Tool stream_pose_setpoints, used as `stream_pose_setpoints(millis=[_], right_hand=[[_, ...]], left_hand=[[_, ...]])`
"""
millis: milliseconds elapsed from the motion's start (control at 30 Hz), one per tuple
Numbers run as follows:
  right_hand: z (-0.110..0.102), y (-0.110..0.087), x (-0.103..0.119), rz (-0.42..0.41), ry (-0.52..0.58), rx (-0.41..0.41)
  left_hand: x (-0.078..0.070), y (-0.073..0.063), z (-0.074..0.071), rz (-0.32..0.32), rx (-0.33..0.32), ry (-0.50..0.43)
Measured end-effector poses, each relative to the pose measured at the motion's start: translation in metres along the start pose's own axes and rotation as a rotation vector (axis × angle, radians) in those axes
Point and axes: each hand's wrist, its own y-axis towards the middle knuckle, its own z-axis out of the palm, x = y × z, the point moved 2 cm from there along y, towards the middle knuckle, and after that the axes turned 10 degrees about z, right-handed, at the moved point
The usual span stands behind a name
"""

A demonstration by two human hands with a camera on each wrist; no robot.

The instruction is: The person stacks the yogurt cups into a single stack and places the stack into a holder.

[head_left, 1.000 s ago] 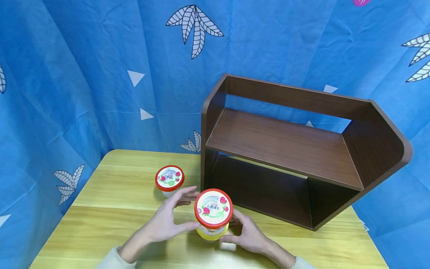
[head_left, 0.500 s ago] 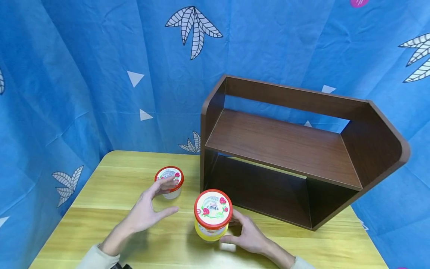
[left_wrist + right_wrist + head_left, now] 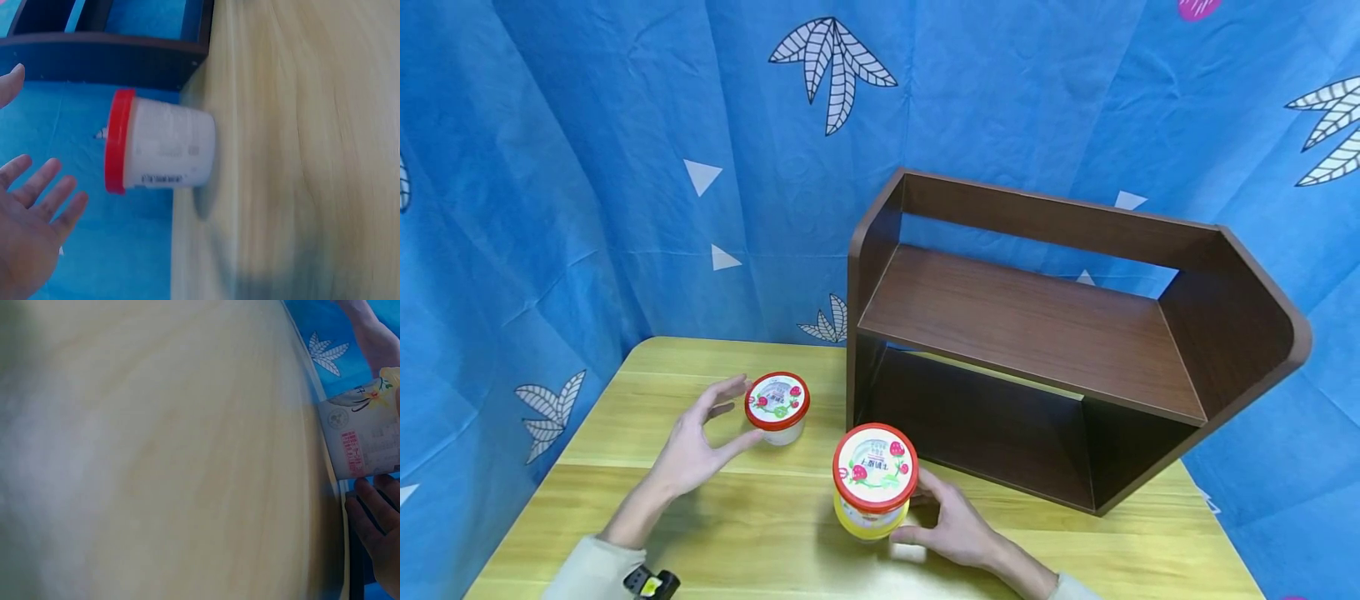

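Observation:
A white paper tub with a red strawberry-printed lid [image 3: 777, 402] stands at the back left of the table. My left hand [image 3: 688, 450] is spread around its left side, thumb toward the front; the left wrist view shows the fingers apart from the red-rimmed tub [image 3: 165, 144]. At the middle, another red-lidded tub [image 3: 876, 468] is stacked on a yellow-lidded tub [image 3: 867, 527]. My right hand [image 3: 958, 529] stays at the stack's right side, fingertips right at the lower tub [image 3: 362, 434]. The stack partly hides those fingers.
Behind the stack and to its right stands a dark brown two-tier shelf [image 3: 1030, 325], its left side panel close to the back-left tub. A blue patterned curtain [image 3: 625, 208] hangs behind the wooden table [image 3: 775, 533].
My left hand has left the stack's left side and moved leftward and back to the lone red-lidded tub. My right hand and the stack stay in place.

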Motion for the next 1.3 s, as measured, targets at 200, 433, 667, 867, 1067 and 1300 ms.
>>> stream_pose_setpoints(millis=[200, 433, 667, 867, 1067, 1300], right_hand=[[0.000, 0.001, -0.001, -0.007, 0.004, 0.002], [0.000, 0.002, -0.002, -0.019, 0.011, 0.001], [-0.001, 0.001, -0.001, -0.003, -0.003, -0.001], [-0.001, 0.000, -0.001, 0.001, -0.007, 0.003], [0.000, 0.001, -0.002, -0.006, 0.002, 0.007], [0.000, 0.000, -0.002, -0.012, -0.011, -0.004]], left_hand=[[0.015, -0.001, -0.002, -0.029, -0.056, 0.008], [0.032, 0.000, 0.002, -0.081, -0.062, -0.001], [0.051, 0.001, 0.012, -0.154, -0.018, -0.034], [0.061, 0.001, 0.021, -0.236, 0.021, -0.112], [0.067, 0.000, 0.028, -0.269, 0.028, -0.179], [0.069, -0.002, 0.035, -0.287, 0.045, -0.193]])
